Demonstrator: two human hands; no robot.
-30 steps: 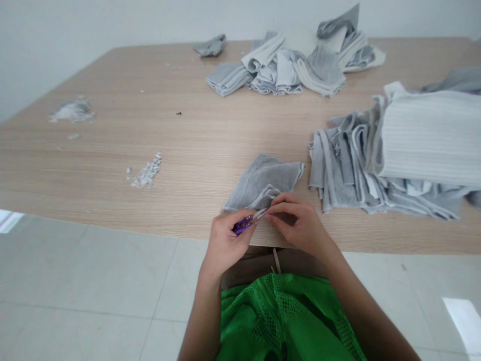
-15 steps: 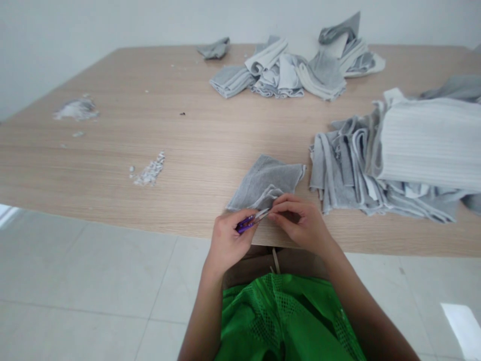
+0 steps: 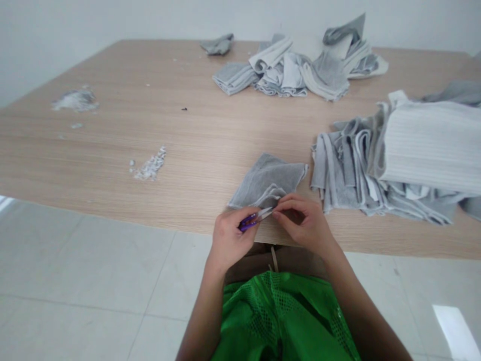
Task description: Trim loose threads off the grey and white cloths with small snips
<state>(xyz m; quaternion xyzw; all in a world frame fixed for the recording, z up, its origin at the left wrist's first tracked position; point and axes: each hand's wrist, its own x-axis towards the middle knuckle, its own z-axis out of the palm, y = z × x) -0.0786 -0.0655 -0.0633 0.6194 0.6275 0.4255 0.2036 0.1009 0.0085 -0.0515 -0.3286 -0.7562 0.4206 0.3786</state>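
Observation:
A pair of small purple-handled scissors (image 3: 248,221) is gripped in my left hand (image 3: 232,238), the blades pointing right toward my other fingertips. My right hand (image 3: 305,223) pinches the near edge of a grey cloth piece (image 3: 268,175), thumb and forefinger pressed together right by the blade tips. The cloth lies on the table close to its front edge, with its near border ruffled up in wavy folds. Exactly what sits between the blades is too small to make out.
To the right stands a pile of grey cloths (image 3: 338,165) with a white ribbed cloth (image 3: 432,143) on top. More folded cloths (image 3: 281,75) lie at the back, beside a single grey cloth (image 3: 218,46). Small white scraps (image 3: 151,165) and a larger scrap heap (image 3: 77,100) are on the left.
The camera view has shifted slightly. Both hands keep nearly the same place at the cloth's near edge, and the scissors stay in my left hand.

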